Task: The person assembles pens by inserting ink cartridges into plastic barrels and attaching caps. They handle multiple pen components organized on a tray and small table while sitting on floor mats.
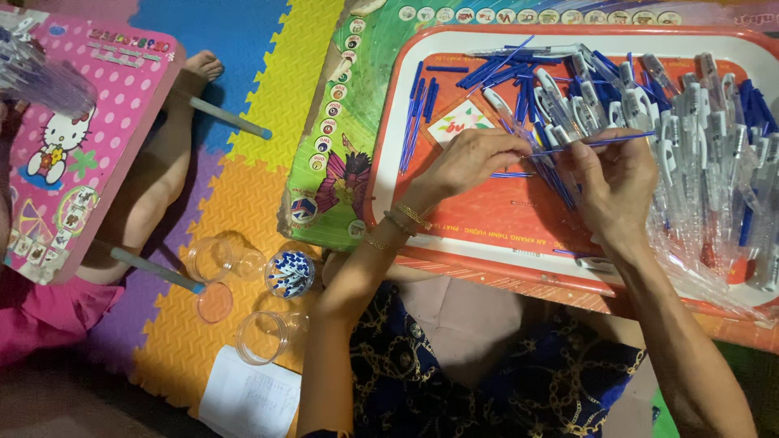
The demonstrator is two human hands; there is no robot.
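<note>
Pen parts [690, 122] on tray [487, 251], jars [260, 300] on mat left of it

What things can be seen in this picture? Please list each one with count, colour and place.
tray: one, orange with white rim, on the low table at right
pen refills: many, blue, loose on the tray
pen barrels: many, clear and white, heaped on the tray's right side
small table: one, pink with dots, at left
round containers: about three, clear, on the foam mat; one more holds blue-and-white small parts
paper sheet: one, white, bottom left
foam mat: yellow, blue and purple tiles
left hand: holds one blue refill
right hand: fingers touch the same refill
</note>
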